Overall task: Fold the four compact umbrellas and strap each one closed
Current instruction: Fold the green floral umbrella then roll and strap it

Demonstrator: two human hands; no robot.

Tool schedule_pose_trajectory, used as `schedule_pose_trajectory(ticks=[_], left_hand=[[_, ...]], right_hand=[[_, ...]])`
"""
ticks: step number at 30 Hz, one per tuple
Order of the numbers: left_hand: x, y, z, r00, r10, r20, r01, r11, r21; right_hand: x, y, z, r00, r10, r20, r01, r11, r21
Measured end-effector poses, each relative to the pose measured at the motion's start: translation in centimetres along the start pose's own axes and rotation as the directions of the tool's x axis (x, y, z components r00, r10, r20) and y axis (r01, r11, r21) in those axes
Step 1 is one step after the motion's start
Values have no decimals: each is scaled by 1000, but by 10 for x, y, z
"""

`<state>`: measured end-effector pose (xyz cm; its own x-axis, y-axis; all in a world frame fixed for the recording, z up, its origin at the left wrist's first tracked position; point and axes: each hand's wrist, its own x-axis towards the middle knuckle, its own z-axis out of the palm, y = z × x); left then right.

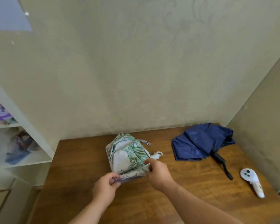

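Pale patterned wallpaper [136,70] is filling the background, with a white shelving unit [21,126] standing at the left and holding blurred coloured items. Below it, a brown wooden table [90,159] is running up to the wall and bearing all of the task's things.

Toward the right rear of the table, a navy umbrella [200,143] is lying collapsed but loose, its canopy spreading in broad folds and its black handle [221,162] pointing toward the near right. At the table's centre, a floral umbrella [128,152], white with a green print, is lying partly bundled; its white handle [155,156] is projecting to the right, and its closing strap [145,142] is hanging free at the far side.

The left hand [106,186] is gripping the near hem of the floral canopy, fingers curling tightly round the fabric edge. The right hand [158,172] is pinching the same canopy just beside it, thumb and forefinger closing narrowly on a fold while the remaining fingers are bending inward.

Near the right edge, well apart from both umbrellas, a small white handheld device [251,181] is lying on the wood.
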<state>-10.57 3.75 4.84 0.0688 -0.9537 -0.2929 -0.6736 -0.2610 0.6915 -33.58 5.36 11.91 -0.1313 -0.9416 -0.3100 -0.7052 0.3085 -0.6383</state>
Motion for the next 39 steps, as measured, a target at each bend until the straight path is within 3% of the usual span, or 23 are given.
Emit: schedule_pose_trajectory(ticks=[8,14,18,22,26,28,30,34,36,39], left_hand=[[-8,-9,0,995,100,-6,-97,980,174],[-16,-16,3,983,179,-39,-166,961,220],[-21,-18,10,936,346,-60,-301,880,366],[-23,-14,22,884,464,56,-434,770,468],[-22,-9,28,856,498,136,-492,708,507],[-22,-12,29,839,515,177,-522,668,531],[-22,-13,31,840,497,218,-525,642,559],[-20,-16,38,841,468,272,-530,614,585],[-18,-23,45,833,441,333,-549,592,589],[-18,-39,57,785,411,463,-619,515,593]], right_hand=[[-3,9,6,999,2,-38,-1,999,33],[-6,27,20,997,20,-74,-26,997,-75],[-9,34,26,994,-48,-96,41,996,-76],[-14,38,30,992,-88,-94,85,996,-36],[-18,60,34,986,-118,-116,100,984,-146],[-22,73,33,979,-201,-33,182,936,-303],[-23,79,34,954,-259,150,299,853,-427],[-11,76,58,855,-366,368,516,677,-525],[-1,79,74,816,-326,478,568,610,-552],[14,95,90,789,-211,577,571,596,-564]])
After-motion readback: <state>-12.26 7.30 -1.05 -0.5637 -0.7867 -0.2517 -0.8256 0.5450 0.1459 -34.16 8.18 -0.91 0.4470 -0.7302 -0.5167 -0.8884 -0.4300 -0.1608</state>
